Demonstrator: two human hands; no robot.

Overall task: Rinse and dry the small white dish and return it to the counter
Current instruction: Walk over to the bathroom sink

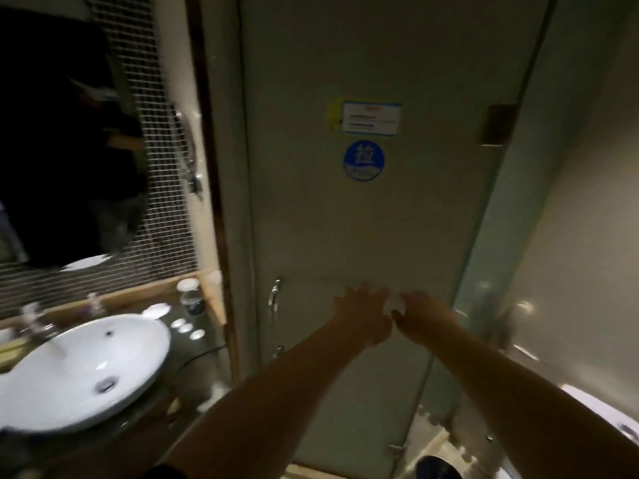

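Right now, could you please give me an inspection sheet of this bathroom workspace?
Surface: dark counter beside the white sink, dim and blurred.
Job's things: something small and white between the two hands, probably the dish; too blurred to confirm.
Clutter: jar, small white round items, a white dish-like item near the mirror.
Hands: left hand and right hand raised together before the door; grip unclear.
Cables: nothing seen.
Surroundings: mirror, door with blue round sticker and a notice, glass panel at right.

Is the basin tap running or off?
Off, apparently: no stream falls from the tap into the sink, though the frame is blurred.
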